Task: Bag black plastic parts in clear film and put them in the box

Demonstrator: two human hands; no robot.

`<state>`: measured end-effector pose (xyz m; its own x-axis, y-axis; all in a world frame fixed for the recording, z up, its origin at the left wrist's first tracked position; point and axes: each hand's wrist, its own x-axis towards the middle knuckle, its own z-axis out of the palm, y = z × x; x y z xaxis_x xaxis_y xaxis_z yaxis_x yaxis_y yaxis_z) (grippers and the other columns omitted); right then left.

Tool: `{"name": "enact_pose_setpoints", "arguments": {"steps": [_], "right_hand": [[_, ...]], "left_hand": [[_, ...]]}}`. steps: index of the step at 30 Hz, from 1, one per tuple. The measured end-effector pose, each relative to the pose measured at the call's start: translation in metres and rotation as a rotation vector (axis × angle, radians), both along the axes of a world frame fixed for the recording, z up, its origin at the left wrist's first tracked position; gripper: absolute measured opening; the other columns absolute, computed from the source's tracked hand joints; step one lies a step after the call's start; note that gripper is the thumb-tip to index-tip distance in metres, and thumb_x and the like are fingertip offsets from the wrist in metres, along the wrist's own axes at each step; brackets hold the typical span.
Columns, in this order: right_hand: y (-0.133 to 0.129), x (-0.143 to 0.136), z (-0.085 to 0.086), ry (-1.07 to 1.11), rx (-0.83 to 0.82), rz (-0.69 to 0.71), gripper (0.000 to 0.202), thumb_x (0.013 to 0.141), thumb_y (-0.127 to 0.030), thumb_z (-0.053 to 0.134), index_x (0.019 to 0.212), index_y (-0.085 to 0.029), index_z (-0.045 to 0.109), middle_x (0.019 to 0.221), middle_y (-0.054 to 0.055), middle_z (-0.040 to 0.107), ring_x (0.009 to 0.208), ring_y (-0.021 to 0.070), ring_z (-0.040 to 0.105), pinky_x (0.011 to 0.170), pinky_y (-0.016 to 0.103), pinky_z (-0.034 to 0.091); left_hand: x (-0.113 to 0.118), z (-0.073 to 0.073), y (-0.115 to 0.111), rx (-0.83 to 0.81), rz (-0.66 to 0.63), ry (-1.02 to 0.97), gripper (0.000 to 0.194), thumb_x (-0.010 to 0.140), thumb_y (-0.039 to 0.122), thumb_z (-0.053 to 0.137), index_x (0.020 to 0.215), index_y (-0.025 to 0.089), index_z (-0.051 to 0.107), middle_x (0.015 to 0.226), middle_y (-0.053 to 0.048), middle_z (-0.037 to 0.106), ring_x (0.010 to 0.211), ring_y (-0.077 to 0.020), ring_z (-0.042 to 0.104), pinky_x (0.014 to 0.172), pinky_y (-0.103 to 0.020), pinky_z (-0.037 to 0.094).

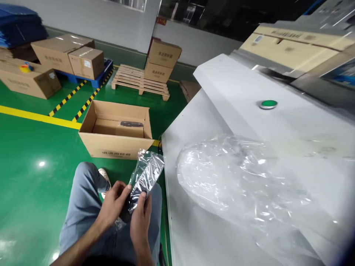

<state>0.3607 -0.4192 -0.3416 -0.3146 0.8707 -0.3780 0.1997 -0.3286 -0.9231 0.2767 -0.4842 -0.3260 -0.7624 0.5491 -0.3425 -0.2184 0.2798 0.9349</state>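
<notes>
The left hand (111, 204) and right hand (140, 218) each had a grip pinching the bagged dark item (148, 175) over the lap (83, 207), near the open carton (97, 143). Its plastic (shiny, probably slippery) could have slid through a loose pinch, dropping it onto the floor (33, 151).
</notes>
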Motion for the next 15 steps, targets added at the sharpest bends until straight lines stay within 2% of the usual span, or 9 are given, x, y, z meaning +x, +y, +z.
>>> {"name": "enact_pose_setpoints", "arguments": {"steps": [2, 7, 10, 13, 15], "right_hand": [[-0.003, -0.004, 0.005, 0.007, 0.032, 0.013, 0.060, 0.094, -0.070, 0.055, 0.129, -0.023, 0.070, 0.135, 0.011, 0.073, 0.121, 0.0273, 0.069, 0.104, 0.039, 0.057], [-0.008, -0.008, 0.011, -0.035, 0.118, 0.023, 0.051, 0.097, -0.065, 0.052, 0.118, -0.023, 0.071, 0.117, 0.011, 0.077, 0.103, 0.0272, 0.071, 0.093, 0.041, 0.058], [-0.005, -0.009, 0.017, -0.029, 0.137, 0.041, 0.048, 0.097, -0.064, 0.052, 0.115, -0.024, 0.073, 0.112, 0.011, 0.078, 0.099, 0.0275, 0.070, 0.090, 0.041, 0.058], [0.003, -0.010, 0.022, 0.020, 0.113, 0.051, 0.053, 0.096, -0.066, 0.053, 0.112, -0.020, 0.075, 0.110, 0.013, 0.079, 0.098, 0.0277, 0.071, 0.089, 0.040, 0.057], [0.009, -0.011, 0.021, 0.041, 0.092, 0.063, 0.056, 0.095, -0.068, 0.053, 0.110, -0.018, 0.075, 0.110, 0.013, 0.079, 0.099, 0.0272, 0.071, 0.089, 0.038, 0.056]], "left_hand": [[0.001, -0.002, 0.001, -0.039, -0.065, 0.052, 0.048, 0.098, 0.066, 0.050, 0.088, 0.021, 0.061, 0.077, 0.000, 0.062, 0.071, -0.0175, 0.055, 0.067, -0.029, 0.040], [0.006, -0.012, -0.001, -0.179, 0.015, 0.287, 0.040, 0.103, 0.052, 0.040, 0.083, 0.023, 0.058, 0.073, -0.002, 0.064, 0.064, -0.0183, 0.057, 0.067, -0.032, 0.037], [0.001, -0.008, -0.005, -0.107, -0.010, 0.244, 0.042, 0.103, 0.055, 0.044, 0.083, 0.022, 0.060, 0.070, -0.001, 0.061, 0.062, -0.0165, 0.054, 0.064, -0.029, 0.038], [-0.012, -0.002, -0.009, -0.011, 0.008, 0.143, 0.050, 0.099, 0.065, 0.051, 0.075, 0.021, 0.055, 0.062, 0.003, 0.049, 0.056, -0.0125, 0.043, 0.056, -0.026, 0.035], [-0.024, 0.001, -0.010, 0.050, -0.021, -0.002, 0.054, 0.093, 0.071, 0.057, 0.072, 0.022, 0.050, 0.057, 0.007, 0.040, 0.048, -0.0099, 0.035, 0.049, -0.024, 0.030]]}}
